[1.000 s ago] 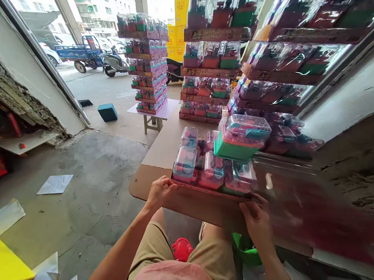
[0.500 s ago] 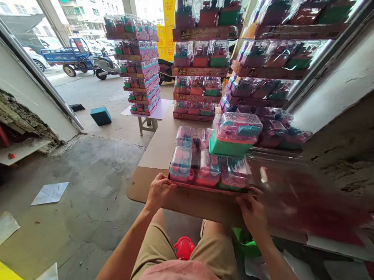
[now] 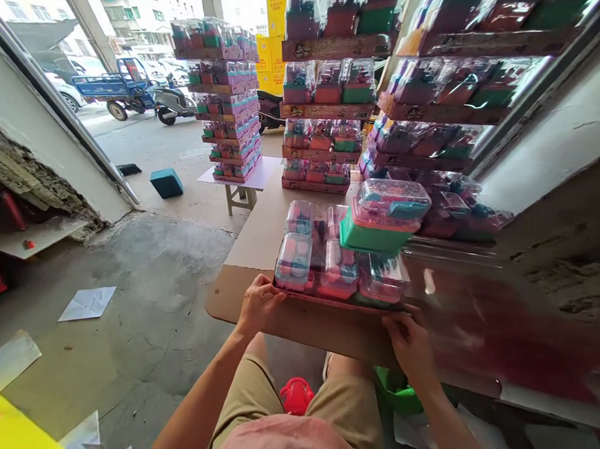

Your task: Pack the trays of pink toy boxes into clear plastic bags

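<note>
A shallow cardboard display tray [image 3: 340, 305] lies on the table in front of me, filled with clear-lidded plastic boxes [image 3: 294, 259] in pink, teal and green. My left hand [image 3: 259, 306] pinches the tray's near left corner, thumb along the front rim. At the near right corner, my right hand [image 3: 410, 339] grips the same rim, its fingers partly hidden behind the edge. One green box with a clear lid [image 3: 378, 230] sits on top of the others at the right side of the tray.
Tall stacks of similar filled trays [image 3: 324, 109] stand at the table's back and right. Another stack [image 3: 228, 101] rests on a small stool beyond. The brown table [image 3: 228, 292] ends at a rounded left corner. A blue block [image 3: 166, 183] and paper sheets [image 3: 87, 304] lie on the floor.
My view has shifted slightly, so the scene sits a little further right. Both hands keep their hold on the tray's front corners, and the boxes stay in place.
</note>
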Motion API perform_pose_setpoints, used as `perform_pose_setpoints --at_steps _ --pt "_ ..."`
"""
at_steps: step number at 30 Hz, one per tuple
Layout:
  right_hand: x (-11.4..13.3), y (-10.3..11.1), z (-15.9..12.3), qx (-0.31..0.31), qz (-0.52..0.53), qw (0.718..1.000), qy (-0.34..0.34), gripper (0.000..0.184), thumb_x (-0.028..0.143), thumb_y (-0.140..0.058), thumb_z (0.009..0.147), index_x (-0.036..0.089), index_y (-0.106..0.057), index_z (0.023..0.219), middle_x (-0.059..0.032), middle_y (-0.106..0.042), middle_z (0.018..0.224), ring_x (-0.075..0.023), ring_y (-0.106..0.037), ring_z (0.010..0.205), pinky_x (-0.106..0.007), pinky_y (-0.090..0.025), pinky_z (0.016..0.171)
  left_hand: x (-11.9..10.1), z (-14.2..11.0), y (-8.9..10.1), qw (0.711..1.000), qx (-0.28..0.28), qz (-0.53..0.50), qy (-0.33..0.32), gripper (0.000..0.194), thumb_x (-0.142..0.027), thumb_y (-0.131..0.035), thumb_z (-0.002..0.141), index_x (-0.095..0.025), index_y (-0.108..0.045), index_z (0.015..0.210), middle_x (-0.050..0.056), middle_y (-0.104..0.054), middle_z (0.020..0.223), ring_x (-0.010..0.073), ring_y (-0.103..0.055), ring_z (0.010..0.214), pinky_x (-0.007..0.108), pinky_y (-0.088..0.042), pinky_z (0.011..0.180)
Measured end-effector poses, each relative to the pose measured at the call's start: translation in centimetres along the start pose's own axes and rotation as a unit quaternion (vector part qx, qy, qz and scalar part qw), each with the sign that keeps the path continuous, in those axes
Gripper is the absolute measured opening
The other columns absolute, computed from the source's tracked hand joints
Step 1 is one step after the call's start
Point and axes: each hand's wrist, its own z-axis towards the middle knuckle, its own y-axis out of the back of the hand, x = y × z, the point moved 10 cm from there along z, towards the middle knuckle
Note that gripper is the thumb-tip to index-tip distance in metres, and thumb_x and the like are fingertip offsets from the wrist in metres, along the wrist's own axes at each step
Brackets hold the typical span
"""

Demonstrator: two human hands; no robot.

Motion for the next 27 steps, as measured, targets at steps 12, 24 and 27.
perform_pose_setpoints --at_steps 12,24,27 --pt "-0.3 0.0 0.4 0.050 0.012 0.999 0.015 0.032 0.049 -0.055 0.075 0.020 -0.062 0.063 -0.0068 -0.055 0.086 -0.0198 -0.054 0.079 -0.029 -0.046 0.064 -0.2 -0.3 -0.2 1.000 -0.007 0.008 -0.009 0.013 -0.025 -0.066 0.076 -0.019 -0.069 0.064 0.000 -0.052 0.072 0.0120 -0.052 0.069 0.024 -0.043 0.065" --pt "0.3 -0.3 0.5 0.051 -0.024 0.998 0.022 0.031 0.046 -0.052 0.078 0.019 -0.061 0.064 -0.0065 -0.055 0.083 -0.0195 -0.056 0.076 -0.031 -0.046 0.066 -0.9 0.0 -0.2 0.997 -0.020 0.062 -0.044 0.019 -0.025 -0.061 0.079 -0.017 -0.061 0.061 0.001 -0.051 0.079 0.0132 -0.052 0.071 0.026 -0.044 0.068" --pt "0.2 -0.4 0.5 0.049 -0.022 0.998 0.020 0.030 0.045 -0.052 0.078 0.019 -0.060 0.064 -0.0067 -0.054 0.085 -0.0191 -0.056 0.077 -0.031 -0.046 0.066 -1.2 0.1 -0.3 0.996 -0.011 0.068 -0.062 0.019 -0.024 -0.060 0.080 -0.017 -0.060 0.062 0.003 -0.052 0.086 0.0133 -0.053 0.073 0.026 -0.044 0.069"
